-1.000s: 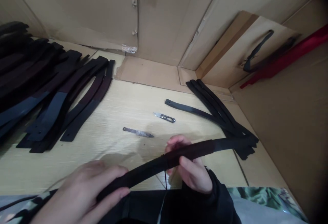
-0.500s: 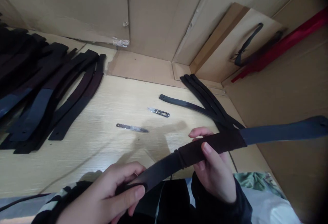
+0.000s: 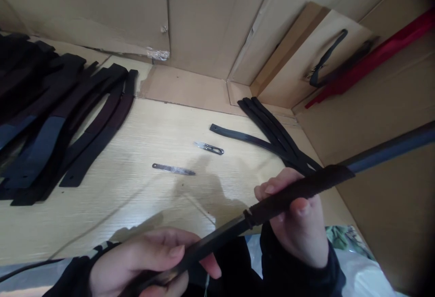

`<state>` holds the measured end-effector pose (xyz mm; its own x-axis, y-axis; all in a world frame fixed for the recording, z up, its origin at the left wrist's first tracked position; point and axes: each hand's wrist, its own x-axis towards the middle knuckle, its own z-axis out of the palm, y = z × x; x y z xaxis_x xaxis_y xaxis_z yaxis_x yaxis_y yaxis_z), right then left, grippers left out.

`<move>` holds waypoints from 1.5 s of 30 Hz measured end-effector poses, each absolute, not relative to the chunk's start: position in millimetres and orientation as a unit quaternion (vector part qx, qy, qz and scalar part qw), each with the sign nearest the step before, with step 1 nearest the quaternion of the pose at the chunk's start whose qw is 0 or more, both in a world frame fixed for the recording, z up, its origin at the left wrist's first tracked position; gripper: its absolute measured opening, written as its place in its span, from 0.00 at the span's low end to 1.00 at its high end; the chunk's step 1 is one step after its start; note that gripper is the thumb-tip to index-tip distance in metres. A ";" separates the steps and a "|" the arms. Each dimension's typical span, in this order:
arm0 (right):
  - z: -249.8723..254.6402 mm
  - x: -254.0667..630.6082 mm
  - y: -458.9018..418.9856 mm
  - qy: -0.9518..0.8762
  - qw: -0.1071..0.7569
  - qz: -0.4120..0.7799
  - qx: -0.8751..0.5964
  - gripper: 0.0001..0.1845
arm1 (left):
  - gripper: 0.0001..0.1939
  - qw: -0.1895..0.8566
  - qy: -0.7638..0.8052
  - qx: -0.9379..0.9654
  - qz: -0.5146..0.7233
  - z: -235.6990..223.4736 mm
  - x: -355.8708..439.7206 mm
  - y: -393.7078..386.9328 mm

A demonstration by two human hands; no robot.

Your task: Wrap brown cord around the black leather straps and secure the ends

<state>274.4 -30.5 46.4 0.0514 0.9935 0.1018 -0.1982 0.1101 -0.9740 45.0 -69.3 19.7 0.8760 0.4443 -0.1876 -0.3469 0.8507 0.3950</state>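
Left hand (image 3: 146, 261) and right hand (image 3: 295, 211) clenched on a long black strap (image 3: 306, 187), held above the pale wooden bench (image 3: 118, 211). Middle bound in dark wrapping; blue-grey end still bare. Beyond: steel thread snips (image 3: 209, 148), flat metal strip (image 3: 173, 169), large pile of black straps (image 3: 50, 120) left, smaller bundle of black straps (image 3: 272, 136) right.

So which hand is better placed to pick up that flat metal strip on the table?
Left, probably: the left hand sits nearly below the metal strip, while the right hand is farther across. Both are holding the dark strap, though.
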 end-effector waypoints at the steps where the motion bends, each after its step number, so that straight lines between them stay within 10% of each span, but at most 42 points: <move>1: 48.1 273.5 -29.1 -0.463 0.593 0.502 -0.427 0.18 | 0.21 0.959 0.124 0.168 0.191 19.8 45.5 -67.1; 14: 55.0 267.6 -20.6 -0.441 0.603 0.512 -0.424 0.12 | 0.24 0.904 0.258 0.311 0.141 32.3 31.6 -56.5; 23: 30.8 291.4 -22.2 -0.449 0.480 0.640 -0.398 0.21 | 0.13 0.194 0.443 0.837 0.258 18.5 35.1 -70.9; 31: -1.1 276.7 -34.7 -0.308 0.503 0.718 -0.371 0.22 | 0.18 -0.015 0.435 0.863 0.257 14.7 36.2 -70.7; 45: -6.3 281.6 -45.4 -0.381 0.522 0.645 -0.407 0.13 | 0.13 0.628 0.384 0.673 0.082 18.1 21.6 -60.6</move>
<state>281.6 -45.4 -6.3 -0.1239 0.9840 -0.1282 -0.3625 -0.1652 -0.9172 21.6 -60.6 18.1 0.6923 0.6190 -0.3709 0.4128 0.0819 0.9071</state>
